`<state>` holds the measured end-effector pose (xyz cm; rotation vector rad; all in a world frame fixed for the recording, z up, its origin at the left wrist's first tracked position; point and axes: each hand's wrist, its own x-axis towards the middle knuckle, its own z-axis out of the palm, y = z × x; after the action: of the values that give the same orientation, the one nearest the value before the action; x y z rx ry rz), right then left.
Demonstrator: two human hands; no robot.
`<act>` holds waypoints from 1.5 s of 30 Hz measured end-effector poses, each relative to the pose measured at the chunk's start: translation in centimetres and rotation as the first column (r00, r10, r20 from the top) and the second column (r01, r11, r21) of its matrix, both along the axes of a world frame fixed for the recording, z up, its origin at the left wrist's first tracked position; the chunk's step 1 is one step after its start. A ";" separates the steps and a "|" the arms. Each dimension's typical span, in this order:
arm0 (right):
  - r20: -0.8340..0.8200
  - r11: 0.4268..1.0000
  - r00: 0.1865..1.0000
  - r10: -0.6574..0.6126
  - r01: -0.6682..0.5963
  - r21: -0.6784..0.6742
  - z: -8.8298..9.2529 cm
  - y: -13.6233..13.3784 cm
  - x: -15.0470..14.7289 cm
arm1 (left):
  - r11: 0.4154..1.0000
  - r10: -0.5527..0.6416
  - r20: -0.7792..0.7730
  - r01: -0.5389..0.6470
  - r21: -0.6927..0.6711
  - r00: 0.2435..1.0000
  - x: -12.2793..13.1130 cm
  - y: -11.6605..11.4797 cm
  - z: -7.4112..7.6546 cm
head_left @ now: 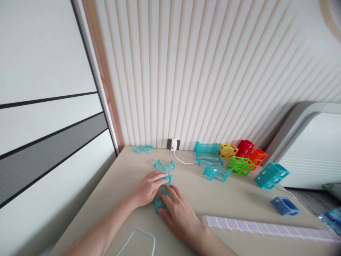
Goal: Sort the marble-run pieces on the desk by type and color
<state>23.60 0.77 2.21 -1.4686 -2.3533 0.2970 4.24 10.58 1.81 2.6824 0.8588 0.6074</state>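
Observation:
A see-through teal plastic track piece with a forked far end lies on the table and joins, or butts against, another teal track piece nearer to me. My left hand lies over the joint from the left, its fingers closed across the plastic. From the right, my right hand grips the nearer piece with thumb and fingers. Both hands hide much of the joint, so I cannot tell whether the pieces are locked together.
Teal track pieces lie back right, beside yellow, red, orange, green, teal and blue open block frames. A lilac segmented strip crosses the right front. A white charger trails its cable.

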 end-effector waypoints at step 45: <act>-0.251 0.979 0.968 0.024 0.027 0.200 0.3 -0.2 0.4 | 0.967 0.242 0.209 -0.218 -0.130 0.948 0.6 1.5 -3.2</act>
<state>23.99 0.61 2.53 -1.2576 -2.1109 0.2222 4.80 12.09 -1.41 2.3805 1.1137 0.8710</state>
